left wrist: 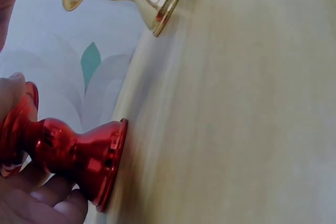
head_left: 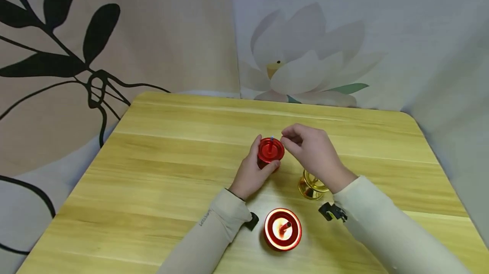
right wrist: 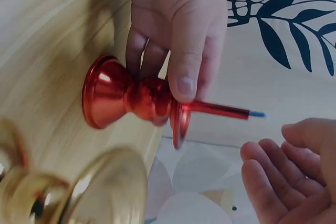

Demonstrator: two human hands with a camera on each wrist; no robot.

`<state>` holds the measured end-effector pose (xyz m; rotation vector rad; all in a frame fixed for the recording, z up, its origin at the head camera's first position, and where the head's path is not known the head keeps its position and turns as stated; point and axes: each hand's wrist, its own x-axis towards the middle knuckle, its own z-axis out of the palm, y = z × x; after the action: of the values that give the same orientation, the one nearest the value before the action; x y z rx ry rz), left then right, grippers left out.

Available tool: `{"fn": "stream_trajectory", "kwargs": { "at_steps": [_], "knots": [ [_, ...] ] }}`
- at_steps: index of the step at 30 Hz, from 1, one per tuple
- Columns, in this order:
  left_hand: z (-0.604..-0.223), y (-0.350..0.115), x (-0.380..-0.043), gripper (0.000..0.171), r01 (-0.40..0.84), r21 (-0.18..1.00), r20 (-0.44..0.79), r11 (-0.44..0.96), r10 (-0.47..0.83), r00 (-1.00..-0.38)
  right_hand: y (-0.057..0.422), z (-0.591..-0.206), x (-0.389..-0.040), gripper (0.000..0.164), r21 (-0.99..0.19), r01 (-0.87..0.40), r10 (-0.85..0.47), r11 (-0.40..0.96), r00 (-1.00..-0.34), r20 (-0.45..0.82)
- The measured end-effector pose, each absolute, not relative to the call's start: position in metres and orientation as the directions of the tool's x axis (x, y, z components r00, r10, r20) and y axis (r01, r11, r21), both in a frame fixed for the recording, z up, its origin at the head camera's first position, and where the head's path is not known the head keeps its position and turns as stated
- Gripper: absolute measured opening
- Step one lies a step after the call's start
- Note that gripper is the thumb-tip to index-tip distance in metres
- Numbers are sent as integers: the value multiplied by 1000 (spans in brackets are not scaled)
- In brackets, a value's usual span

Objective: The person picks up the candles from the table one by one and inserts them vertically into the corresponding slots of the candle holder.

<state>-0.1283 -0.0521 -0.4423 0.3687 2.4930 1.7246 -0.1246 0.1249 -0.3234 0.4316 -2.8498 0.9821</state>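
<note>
My left hand grips a red, shiny metal candle holder, thumb at its upper dish and fingers round its waist. In the right wrist view the flared base of this candle holder stands at the wooden tabletop. From its dish rises a thin red tube with a blue tip. My right hand is just right of that tip, apart from it, with fingers loosely bent and nothing between them. A gold candle holder stands below my right wrist, partly hidden by it.
Nearer the front, another red holder stands on the table, its inside bright around a short dark-tipped stem. Behind the table hangs a pale cloth printed with leaves and a flower.
</note>
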Motion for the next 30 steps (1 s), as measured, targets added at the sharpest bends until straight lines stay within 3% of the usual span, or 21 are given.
{"fn": "stream_trajectory", "kwargs": {
  "at_steps": [10,16,22,30],
  "knots": [
    [-446,-60,-127,90,199,922,120,332,242,-963,160,-319,-107,12,-589,-283,-188,757,-958,219],
    [-444,-64,-118,78,223,950,157,219,283,-946,185,-320,-96,8,-577,-269,-136,771,-955,265],
    [-438,-73,-107,70,221,943,144,249,294,-945,202,-328,-87,10,-581,-214,-82,786,-966,245],
    [-435,-76,-95,42,186,964,128,188,284,-950,223,-345,-78,15,-577,-143,-48,804,-983,177]
  ]
}}
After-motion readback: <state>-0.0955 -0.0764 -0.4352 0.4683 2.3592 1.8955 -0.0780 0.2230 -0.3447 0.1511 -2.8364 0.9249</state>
